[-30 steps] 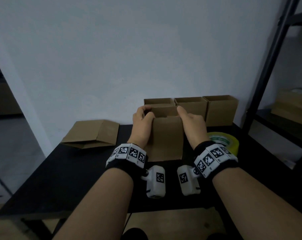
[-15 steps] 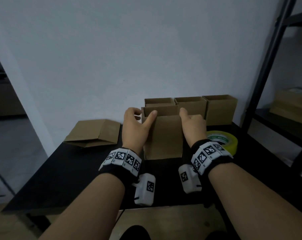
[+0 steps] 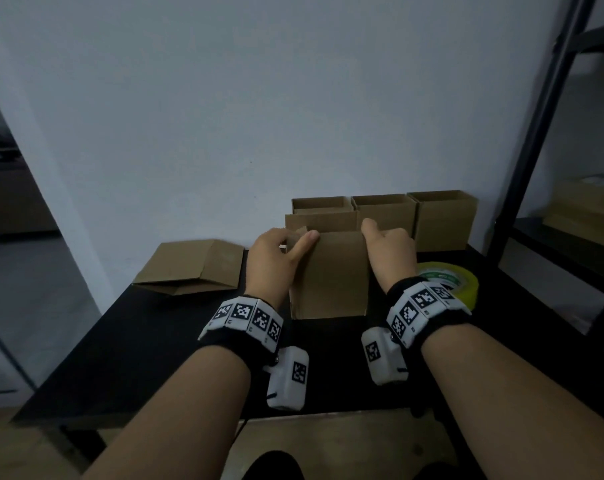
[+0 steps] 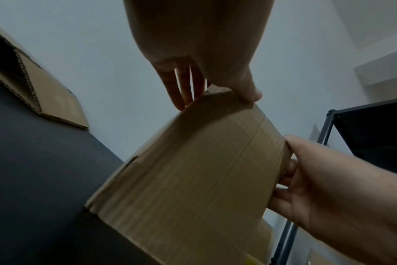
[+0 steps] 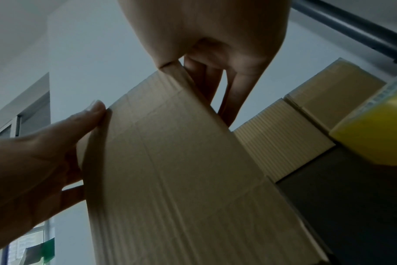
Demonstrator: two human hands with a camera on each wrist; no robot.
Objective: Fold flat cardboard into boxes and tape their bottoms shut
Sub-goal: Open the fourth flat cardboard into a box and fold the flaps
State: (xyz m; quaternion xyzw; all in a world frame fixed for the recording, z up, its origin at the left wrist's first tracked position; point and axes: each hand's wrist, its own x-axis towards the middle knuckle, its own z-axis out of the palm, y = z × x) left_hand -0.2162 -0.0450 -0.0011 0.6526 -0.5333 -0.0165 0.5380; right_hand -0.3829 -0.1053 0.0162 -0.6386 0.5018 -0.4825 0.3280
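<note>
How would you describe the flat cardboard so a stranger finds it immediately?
Look at the black table against the white wall. At its far left corner lies the flat cardboard, the only piece not standing up as a box.

Fingertips hidden behind box.

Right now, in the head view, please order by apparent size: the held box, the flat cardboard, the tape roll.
1. Flat cardboard and held box: they look about alike, and the box is nearer, so I do not rank them.
2. Tape roll, clearly smallest, though partly hidden.
</note>
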